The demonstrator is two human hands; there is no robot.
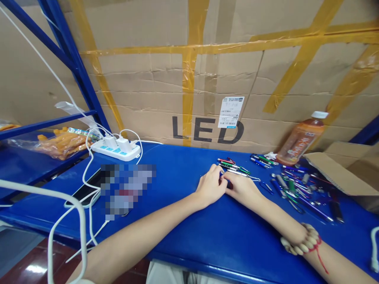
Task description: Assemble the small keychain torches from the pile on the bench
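My left hand (209, 185) and my right hand (242, 188) rest together on the blue table (189, 236), fingers curled around a small dark blue pen-like piece (227, 182) held between them. Just beyond the fingertips lies a small row of finished pens (233, 165) in red, green and silver. To the right of my right hand spreads a heap of several pens and pen parts (299, 187). A shell bracelet with a red string (302, 240) sits on my right wrist.
A bottle of brown drink (299, 140) leans at the back right beside an open cardboard box (343, 173). A white power strip (117, 149) with white cables and a phone (85, 193) lie at left. A large taped cardboard box marked LED (207, 79) stands behind.
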